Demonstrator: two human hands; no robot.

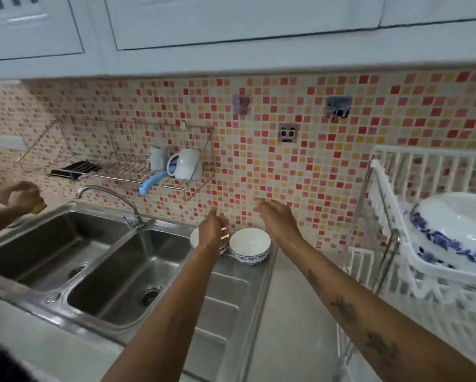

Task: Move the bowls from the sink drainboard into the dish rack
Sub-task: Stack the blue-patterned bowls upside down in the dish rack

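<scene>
Two bowls on drainboard (pixel 231 293) at the wall end: left hand (pixel 213 230) hangs loosely curled, empty, over the half-hidden bowl (pixel 194 238). Right hand (pixel 276 219), open, empty, hovers just right of the blue-patterned bowl (pixel 250 245); dish rack (pixel 396 216) lies further right.

Just below the right hand's fingers (pixel 261 205) sat a bowl (pixel 250 245), white inside, with a blue pattern banding its white outside. Under the left hand's fingers (pixel 217 216) a second bowl (pixel 195 238) showed white. Behind both sets of fingers the wall tiles (pixel 286 161) made a mosaic of cream, red, pink and yellow squares. Well right of the fingers, the white dish rack (pixel 424 172) held a white dish (pixel 457 216) edged in blue floral pattern. Left of the fingers the sink (pixel 115 271) was grey steel.
</scene>
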